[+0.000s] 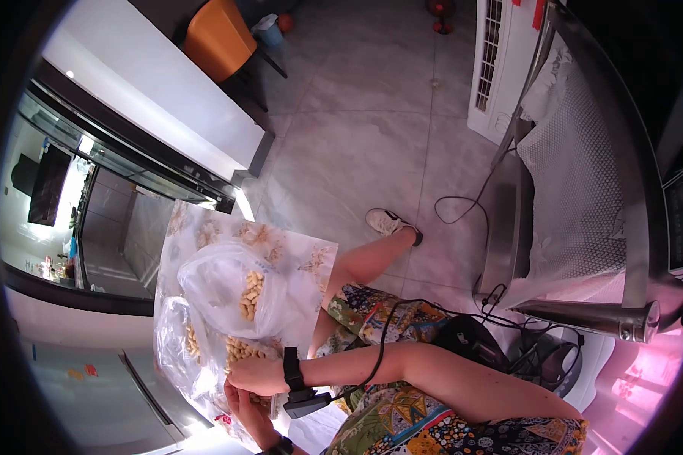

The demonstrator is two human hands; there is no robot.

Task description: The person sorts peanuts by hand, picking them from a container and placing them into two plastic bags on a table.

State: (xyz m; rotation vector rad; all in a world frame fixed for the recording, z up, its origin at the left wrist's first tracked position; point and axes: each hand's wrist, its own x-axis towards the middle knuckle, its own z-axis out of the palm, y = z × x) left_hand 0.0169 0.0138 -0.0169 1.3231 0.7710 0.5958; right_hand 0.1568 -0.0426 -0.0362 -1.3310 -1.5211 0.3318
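Observation:
My right hand, with a black strap at its wrist, is over the near part of the small table. Its fingers are curled in a pinch, and what lies between them is hidden. Just below, my left hand has its bent fingers against the right fingertips; I cannot make out what it holds. Beside the hands lies a pile of unshelled peanuts. A white plastic bag with more peanuts lies farther up the table. A clear plastic bag with some peanuts sits at the left.
The patterned tabletop ends close to my knees. A black cable runs from the wrist device across my lap. An orange chair stands by the wall, and a metal-framed stand with a mesh cover is at the right.

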